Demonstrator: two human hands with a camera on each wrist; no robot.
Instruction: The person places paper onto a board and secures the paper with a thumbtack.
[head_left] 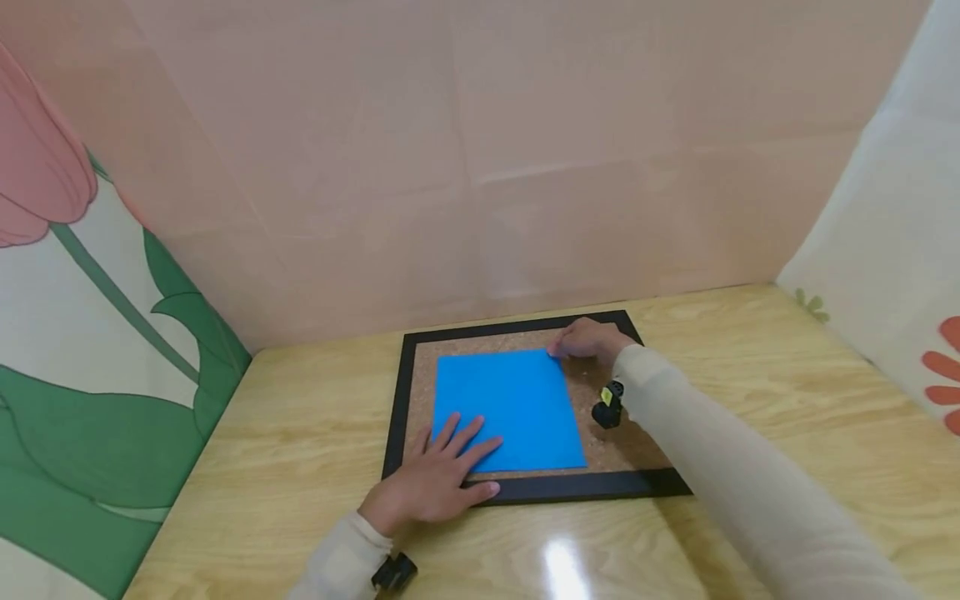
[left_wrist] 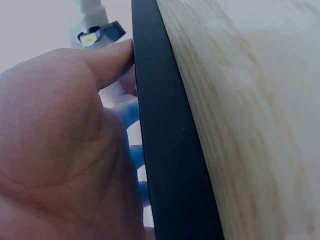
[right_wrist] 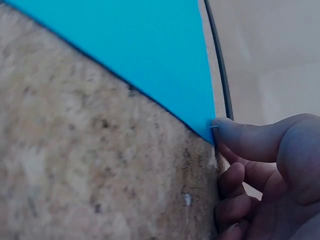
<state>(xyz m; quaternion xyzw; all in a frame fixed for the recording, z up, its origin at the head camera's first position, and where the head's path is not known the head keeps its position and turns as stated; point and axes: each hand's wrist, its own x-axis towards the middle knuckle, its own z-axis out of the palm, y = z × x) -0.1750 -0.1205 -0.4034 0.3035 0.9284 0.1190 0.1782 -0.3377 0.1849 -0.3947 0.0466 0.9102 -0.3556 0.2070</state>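
Observation:
A blue sheet of paper [head_left: 510, 408] lies on a cork board [head_left: 423, 375] with a black frame [left_wrist: 165, 115]. My left hand [head_left: 435, 483] rests with spread, straight fingers over the sheet's near left corner, its thumb across the near frame edge. At the far right corner of the sheet, my right hand [head_left: 588, 340] pinches a pin between thumb and forefinger. Only the thin metal shaft of the pin [right_wrist: 215, 126] shows in the right wrist view, touching or close to the paper; its head is hidden by the fingertips.
The board lies on a light wooden table [head_left: 315, 433]. A pinkish cloth wall [head_left: 450, 167] rises behind it. Printed panels stand at both sides, the left one with a large tulip [head_left: 45, 158], the right one with a red flower [head_left: 947, 371].

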